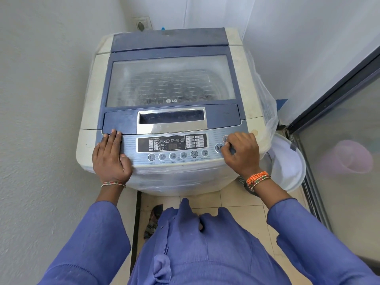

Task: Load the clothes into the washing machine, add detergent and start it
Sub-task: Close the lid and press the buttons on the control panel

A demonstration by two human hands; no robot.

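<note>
The left hand [111, 156] lies flat, fingers straight and together, on the left end of the ribbed silver control panel [131, 144] of the cream and blue top-loading washing machine [170, 112], holding nothing. The hazy glass lid [170, 81] is down, with dark clothes [164, 90] dimly visible beneath. The right hand [241, 152] has its fingers curled, one fingertip pressing beside the round start button [218, 148]. Crinkled clear plastic wrap [265, 103] clings to the machine's right side.

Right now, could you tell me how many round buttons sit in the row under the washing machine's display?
6, left to right: water, wash, rinse, spin, air dry, program. Two further round buttons, outside that row, lie partly hidden under the right hand.
</note>
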